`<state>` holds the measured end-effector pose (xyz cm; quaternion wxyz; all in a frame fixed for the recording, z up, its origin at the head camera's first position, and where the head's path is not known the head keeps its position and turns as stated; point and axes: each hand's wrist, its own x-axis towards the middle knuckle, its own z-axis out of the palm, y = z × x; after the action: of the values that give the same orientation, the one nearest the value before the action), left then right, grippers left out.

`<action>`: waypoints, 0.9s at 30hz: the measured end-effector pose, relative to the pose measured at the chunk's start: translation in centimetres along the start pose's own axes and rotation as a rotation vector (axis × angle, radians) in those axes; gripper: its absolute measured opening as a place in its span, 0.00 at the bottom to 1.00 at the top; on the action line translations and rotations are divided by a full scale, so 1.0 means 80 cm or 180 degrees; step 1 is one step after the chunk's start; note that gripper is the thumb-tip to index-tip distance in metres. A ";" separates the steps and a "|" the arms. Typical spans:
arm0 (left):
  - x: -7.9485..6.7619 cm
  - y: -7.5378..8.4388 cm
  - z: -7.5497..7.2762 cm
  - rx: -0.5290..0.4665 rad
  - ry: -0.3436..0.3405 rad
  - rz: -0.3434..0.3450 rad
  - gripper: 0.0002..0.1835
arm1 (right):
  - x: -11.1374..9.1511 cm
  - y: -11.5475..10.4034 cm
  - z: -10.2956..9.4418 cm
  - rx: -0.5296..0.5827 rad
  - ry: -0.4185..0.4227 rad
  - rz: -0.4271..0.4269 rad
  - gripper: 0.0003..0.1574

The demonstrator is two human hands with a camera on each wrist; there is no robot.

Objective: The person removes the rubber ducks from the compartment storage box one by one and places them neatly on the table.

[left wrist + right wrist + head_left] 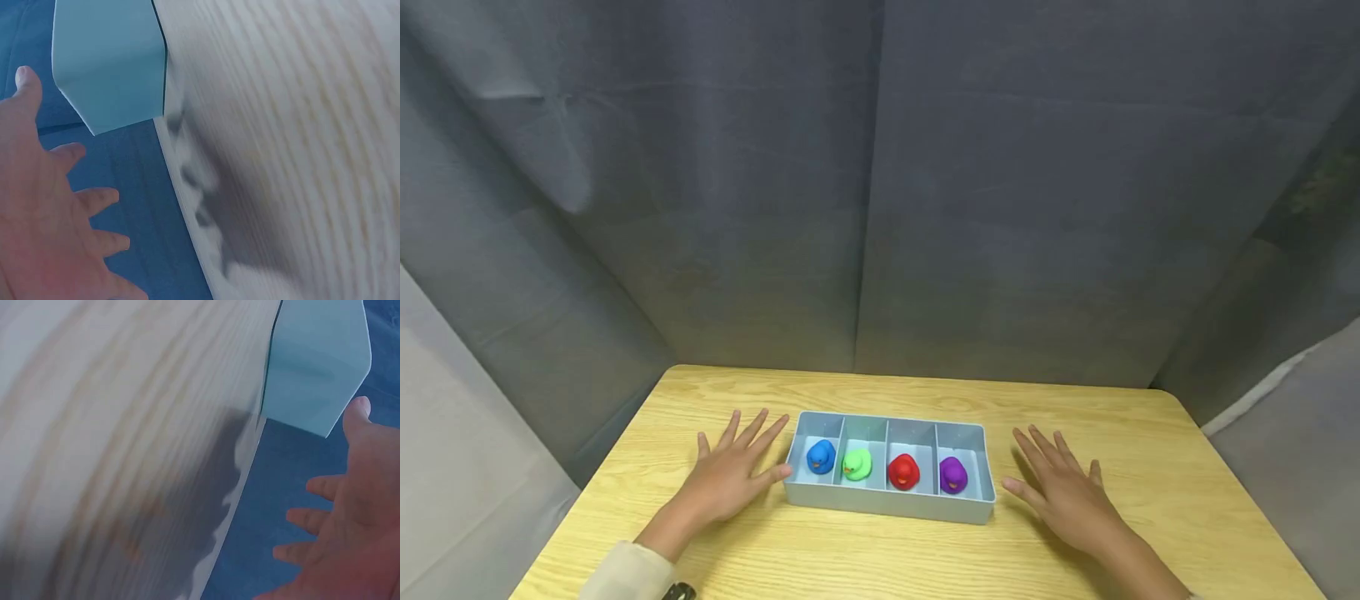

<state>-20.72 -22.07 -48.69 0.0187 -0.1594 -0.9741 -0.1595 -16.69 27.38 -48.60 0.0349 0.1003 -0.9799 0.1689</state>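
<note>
A light blue-grey divided tray point(887, 502) sits on the table in the head view. From left to right, its compartments hold a blue rubber duck point(821, 457), a light green rubber duck point(857, 464), a red rubber duck point(903, 472) and a purple rubber duck point(953, 475), one in each. My left hand point(722, 481) is spread beside the tray's left end, fingers straight and holding nothing. On the other side my right hand point(1066, 497) is spread too, thumb toward the tray. Both wrist views show the tray's end wall point(112, 69) with a small gap to the thumb.
The wooden table point(880, 558) has rounded far corners. Grey curtains point(1015, 250) hang behind it and along both sides. Shadows of the hands fall on the tabletop. A dark watch point(679, 592) shows by the left sleeve point(628, 573).
</note>
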 end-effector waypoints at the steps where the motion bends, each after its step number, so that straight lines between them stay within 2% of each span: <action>1: 0.001 0.000 0.000 -0.0002 -0.0003 0.0007 0.42 | 0.001 -0.002 0.000 0.0024 0.0006 -0.0007 0.48; 13: 0.015 0.007 0.007 -0.0078 -0.0095 0.0075 0.40 | 0.009 -0.019 0.002 0.0165 0.0061 -0.0090 0.47; 22: 0.026 0.015 0.017 -0.0080 -0.0167 0.0142 0.41 | 0.017 -0.030 0.007 0.0276 0.0001 -0.0169 0.46; 27: 0.030 0.018 0.020 -0.0160 -0.0287 0.0112 0.43 | 0.020 -0.033 0.009 0.0376 -0.0086 -0.0215 0.45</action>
<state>-22.49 -19.50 -49.57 -0.0264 -0.1839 -0.9666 -0.1763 -17.71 24.44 -48.24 0.0213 0.1375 -0.9647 0.2238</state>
